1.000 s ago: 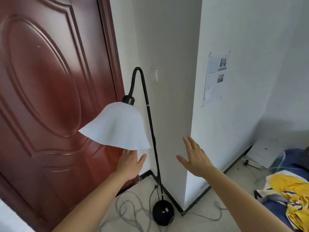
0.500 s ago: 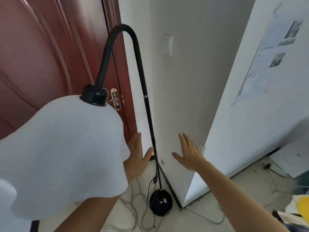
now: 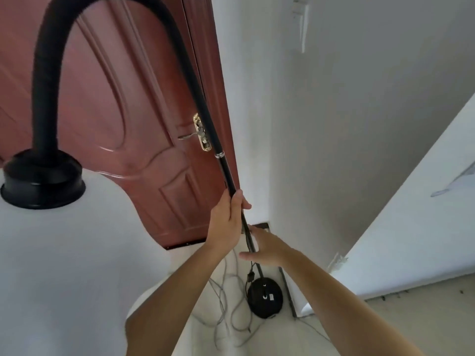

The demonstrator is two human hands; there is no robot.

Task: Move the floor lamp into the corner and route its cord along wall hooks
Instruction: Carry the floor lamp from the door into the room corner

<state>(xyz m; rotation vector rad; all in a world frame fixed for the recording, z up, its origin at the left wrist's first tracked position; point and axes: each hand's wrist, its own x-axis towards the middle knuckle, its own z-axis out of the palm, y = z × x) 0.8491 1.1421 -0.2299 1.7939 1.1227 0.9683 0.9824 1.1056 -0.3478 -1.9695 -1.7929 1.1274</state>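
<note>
Left hand [image 3: 226, 222] clasps the lamp pole [image 3: 227, 173], right hand [image 3: 267, 249] spread beside it; base [image 3: 265, 297] on floor at wall foot amid loose cord [image 3: 223, 299], risking snagging or tipping.

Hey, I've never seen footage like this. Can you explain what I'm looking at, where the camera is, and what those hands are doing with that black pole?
The camera sits on a person's head, looking forward and down, so both arms reach in from below. There is no machine. The left hand is wrapped around the thin black pole of a floor lamp. The right hand is open at the pole just lower down, not clearly gripping. The big white shape at left is the lampshade, very close to the camera. The lamp's round black base stands on the floor beside loose grey cables, near a red-brown door.
</note>
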